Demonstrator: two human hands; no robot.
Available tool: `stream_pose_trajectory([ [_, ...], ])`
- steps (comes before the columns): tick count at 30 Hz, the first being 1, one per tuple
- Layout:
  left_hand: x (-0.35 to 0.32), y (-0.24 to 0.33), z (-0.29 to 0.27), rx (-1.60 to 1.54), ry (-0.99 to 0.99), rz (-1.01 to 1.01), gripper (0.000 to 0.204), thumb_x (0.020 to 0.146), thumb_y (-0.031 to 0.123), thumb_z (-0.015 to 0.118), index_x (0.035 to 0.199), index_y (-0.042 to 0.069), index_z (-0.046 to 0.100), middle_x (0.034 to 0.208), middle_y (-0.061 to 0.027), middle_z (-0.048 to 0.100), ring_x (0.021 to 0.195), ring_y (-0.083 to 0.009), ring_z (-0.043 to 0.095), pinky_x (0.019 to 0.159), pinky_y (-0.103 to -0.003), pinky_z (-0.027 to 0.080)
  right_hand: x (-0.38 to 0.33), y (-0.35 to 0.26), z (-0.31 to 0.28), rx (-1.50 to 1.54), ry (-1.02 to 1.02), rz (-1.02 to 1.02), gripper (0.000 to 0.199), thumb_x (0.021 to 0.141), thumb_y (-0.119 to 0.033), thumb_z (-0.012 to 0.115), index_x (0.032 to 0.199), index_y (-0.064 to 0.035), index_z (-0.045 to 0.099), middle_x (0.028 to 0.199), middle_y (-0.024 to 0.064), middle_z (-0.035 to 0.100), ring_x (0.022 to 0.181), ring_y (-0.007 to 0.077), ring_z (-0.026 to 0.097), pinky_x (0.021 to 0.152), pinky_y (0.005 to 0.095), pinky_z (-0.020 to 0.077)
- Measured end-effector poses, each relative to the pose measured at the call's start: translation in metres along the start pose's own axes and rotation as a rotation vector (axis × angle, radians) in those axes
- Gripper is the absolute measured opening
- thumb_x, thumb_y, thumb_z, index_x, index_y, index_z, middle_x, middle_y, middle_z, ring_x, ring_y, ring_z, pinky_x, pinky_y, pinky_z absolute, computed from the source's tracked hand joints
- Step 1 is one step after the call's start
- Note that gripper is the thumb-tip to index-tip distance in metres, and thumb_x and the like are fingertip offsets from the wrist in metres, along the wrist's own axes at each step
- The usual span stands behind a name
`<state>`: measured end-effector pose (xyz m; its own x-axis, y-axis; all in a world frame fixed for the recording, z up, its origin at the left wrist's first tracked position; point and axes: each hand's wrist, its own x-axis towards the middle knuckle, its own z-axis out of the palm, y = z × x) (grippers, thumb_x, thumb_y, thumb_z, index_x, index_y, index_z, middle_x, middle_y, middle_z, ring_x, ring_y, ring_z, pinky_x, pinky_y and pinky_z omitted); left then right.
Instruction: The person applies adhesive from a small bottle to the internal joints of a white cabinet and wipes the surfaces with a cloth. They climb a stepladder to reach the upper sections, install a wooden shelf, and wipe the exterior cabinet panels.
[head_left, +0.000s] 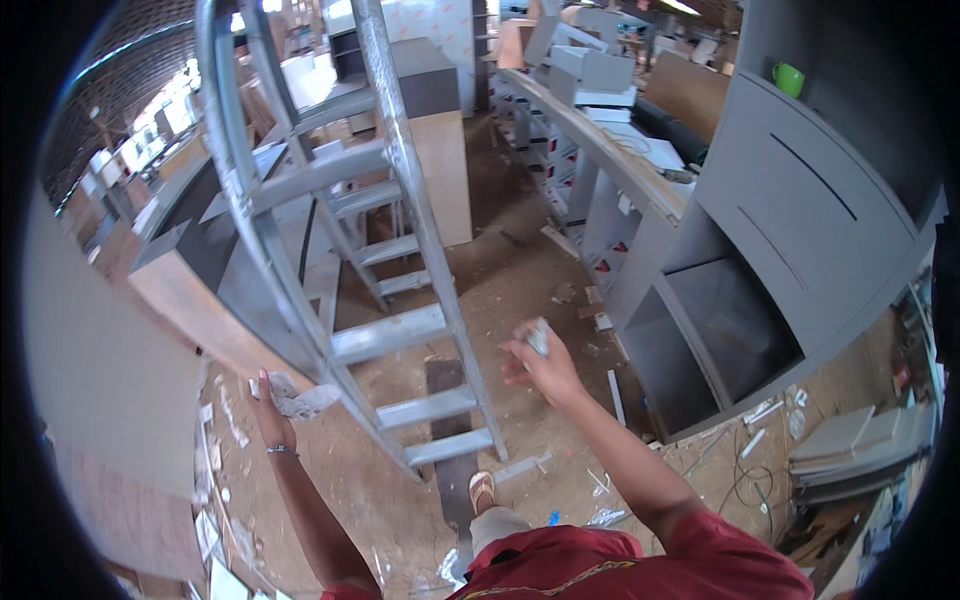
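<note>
My left hand [272,418], a bracelet at its wrist, is closed on a crumpled whitish cloth or sheet [308,400] that hangs out to the right, just left of the ladder's foot. Whether it is cloth or plastic I cannot make out. To the right of the ladder [418,220], my right hand [550,372] is raised with curled fingers round a small pale object [539,338]. Motion blurs that hand, and the object's kind does not show. The metal stepladder stands in front of me, apart from both hands.
A grey cabinet [790,190] with open compartments stands at right, a green cup [788,79] on it. Behind it runs a long workbench [600,150] loaded with boards. Wood-edged panels [215,305] lean at left. Scraps and a dark plank [447,400] lie on the floor.
</note>
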<state>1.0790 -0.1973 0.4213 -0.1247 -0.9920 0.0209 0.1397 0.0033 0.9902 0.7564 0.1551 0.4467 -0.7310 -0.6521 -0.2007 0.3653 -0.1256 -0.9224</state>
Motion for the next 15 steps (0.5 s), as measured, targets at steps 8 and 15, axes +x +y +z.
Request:
stream_pose_trajectory([
  [8,0.124,-0.124,0.075,0.329,-0.252,0.151,0.089,0.1,0.068,0.038,0.149,-0.006,0.037,0.148,-0.0194,0.047,0.136,-0.031,0.044,0.116,-0.04,0.032,0.231,0.063,0.089,-0.244,0.486,-0.19,0.024,0.091,-0.011,0.065,0.111,-0.0043,0.055,0.09,0.0049,0.059,0.081,0.0137,0.057,0.072,0.0303,0.0469],
  [15,0.143,-0.143,0.048,-0.015,-0.408,0.067,0.092,0.098,0.071,0.042,0.152,-0.003,0.031,0.149,-0.014,0.044,0.137,-0.0289,0.044,0.117,-0.041,0.032,0.219,0.087,0.082,-0.087,0.434,-0.136,0.037,0.094,-0.035,0.068,0.113,-0.0058,0.057,0.098,0.0081,0.064,0.089,0.0181,0.061,0.081,0.0365,0.0487],
])
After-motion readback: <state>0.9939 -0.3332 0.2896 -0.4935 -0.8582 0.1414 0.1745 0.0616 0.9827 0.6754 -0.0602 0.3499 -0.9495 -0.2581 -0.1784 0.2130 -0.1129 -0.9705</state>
